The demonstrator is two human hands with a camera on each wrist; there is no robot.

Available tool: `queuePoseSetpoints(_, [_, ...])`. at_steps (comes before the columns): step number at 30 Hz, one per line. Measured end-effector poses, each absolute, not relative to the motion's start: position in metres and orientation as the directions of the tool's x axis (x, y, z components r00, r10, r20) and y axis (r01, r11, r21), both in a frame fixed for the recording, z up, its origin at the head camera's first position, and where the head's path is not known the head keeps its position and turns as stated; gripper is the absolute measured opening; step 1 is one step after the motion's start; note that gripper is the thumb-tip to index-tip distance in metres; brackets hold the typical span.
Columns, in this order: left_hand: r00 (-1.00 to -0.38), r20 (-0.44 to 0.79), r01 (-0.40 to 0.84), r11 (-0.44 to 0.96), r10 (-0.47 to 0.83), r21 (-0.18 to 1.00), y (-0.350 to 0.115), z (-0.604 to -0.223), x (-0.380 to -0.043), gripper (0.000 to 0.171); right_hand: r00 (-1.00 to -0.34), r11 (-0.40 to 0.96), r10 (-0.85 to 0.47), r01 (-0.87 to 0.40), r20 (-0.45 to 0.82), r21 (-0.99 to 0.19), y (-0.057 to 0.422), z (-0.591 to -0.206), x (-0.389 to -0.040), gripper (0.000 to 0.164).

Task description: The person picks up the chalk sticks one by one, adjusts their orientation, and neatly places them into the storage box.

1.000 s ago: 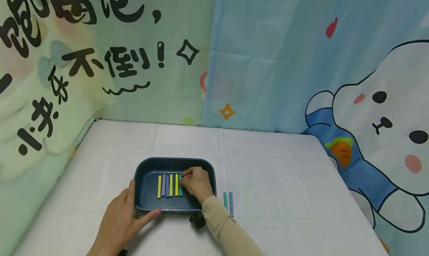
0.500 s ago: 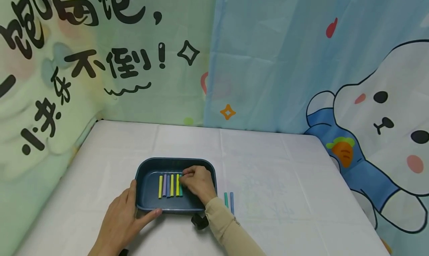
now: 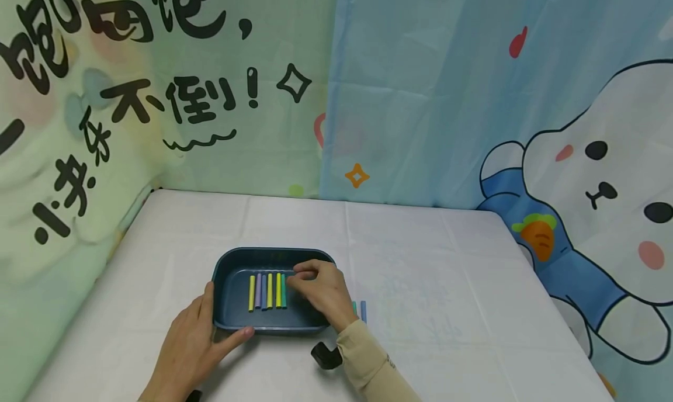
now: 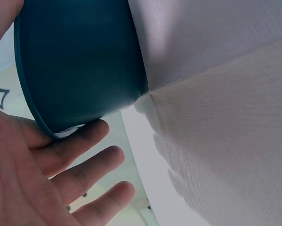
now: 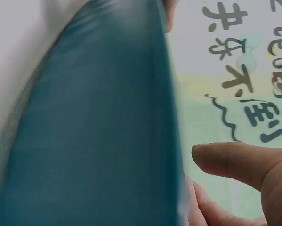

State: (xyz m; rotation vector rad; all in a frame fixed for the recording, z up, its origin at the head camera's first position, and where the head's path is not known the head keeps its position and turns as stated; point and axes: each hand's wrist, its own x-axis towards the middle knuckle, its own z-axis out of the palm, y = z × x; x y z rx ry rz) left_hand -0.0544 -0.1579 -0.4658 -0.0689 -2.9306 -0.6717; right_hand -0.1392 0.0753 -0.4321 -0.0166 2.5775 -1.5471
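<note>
In the head view, a dark blue tray point(image 3: 226, 317) holds a row of upright-lying coloured chalk sticks: yellow, purple, blue, with a green chalk stick point(image 3: 283, 291) at the right end. My left hand point(image 3: 191, 338) spans the tray's near left corner, thumb along the front rim and index finger at the left side. The left wrist view has its fingers point(image 4: 91, 172) loosely extended, touching the tray's outer wall point(image 4: 79, 61). Over the tray's right half is my right hand point(image 3: 326, 291), just right of the green stick, thumb and index apart with nothing between them.
Right of the tray, a blue chalk stick point(image 3: 363, 310) and a green one point(image 3: 354, 307), partly hidden by the right wrist, lie on the white-covered table point(image 3: 447, 308). A black wrist camera point(image 3: 327, 355) juts out below the right hand. Printed curtains point(image 3: 410, 98) hang behind.
My right hand has drawn back to the right from the green chalk stick at the row's end, which now shows fully. The left hand stays at the tray corner.
</note>
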Motion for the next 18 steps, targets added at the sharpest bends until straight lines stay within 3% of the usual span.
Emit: queuePoseSetpoints(18, [-0.98,0.2,0.113,0.895,0.027,0.432,-0.16,-0.469,-0.054,0.117,-0.991,0.341,-0.035,0.111,-0.131,-0.934,0.12,-0.408,-0.123,0.033])
